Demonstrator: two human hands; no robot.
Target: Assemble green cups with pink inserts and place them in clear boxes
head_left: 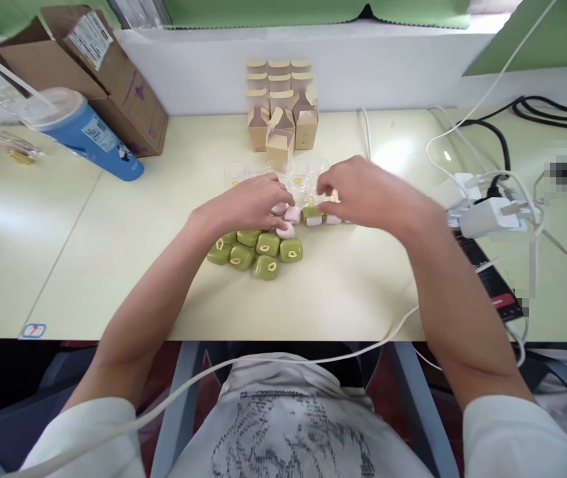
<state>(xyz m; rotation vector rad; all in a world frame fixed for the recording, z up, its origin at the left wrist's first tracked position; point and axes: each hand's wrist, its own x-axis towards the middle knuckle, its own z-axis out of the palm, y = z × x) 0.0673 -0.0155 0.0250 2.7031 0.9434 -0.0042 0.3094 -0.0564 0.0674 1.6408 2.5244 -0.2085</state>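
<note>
Midway between the bench's (pixel 363 285) front and back edges, the green piece (pixel 312 212), between the left hand (pixel 258 200) and right hand (pixel 356 189), looks light, stiff and slick, best pinched by its sides, though whether either hand's bent fingers grip anything I cannot tell.

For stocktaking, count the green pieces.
8 visible green pieces: seven clustered by the left grip, four behind, three in front; one by the right grip. The left grip may hide more.

an office-like workspace, with labelled desks (pixel 114 279), chargers (pixel 490 217) and armchairs (pixel 420 405).
</note>
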